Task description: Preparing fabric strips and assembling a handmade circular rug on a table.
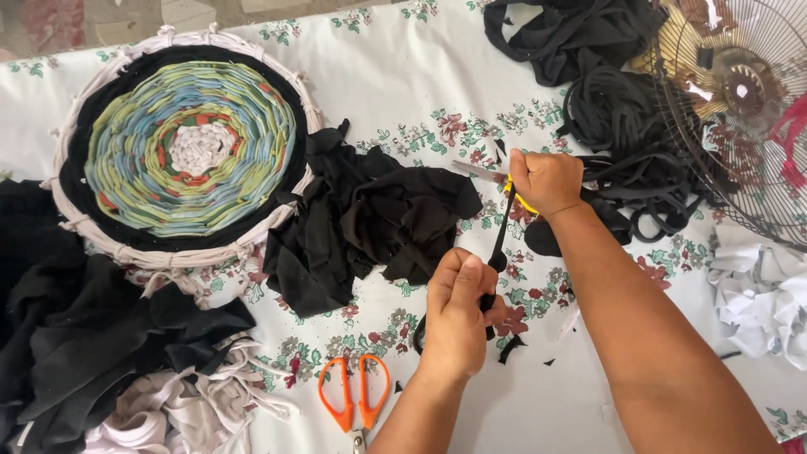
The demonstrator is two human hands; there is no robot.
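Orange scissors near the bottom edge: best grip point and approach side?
Take the orange scissors by the two handle loops, coming from above on the far side. The loops lie flat and open on the floral cloth, clear of the left hand; the blades run off the bottom edge.

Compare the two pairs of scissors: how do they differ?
The yellow-handled scissors are gripped in the right hand, blades at a black fabric strip that the left hand holds; the orange-handled scissors lie untouched on the floral tablecloth. Handle colours differ. Both sit over the same cloth.
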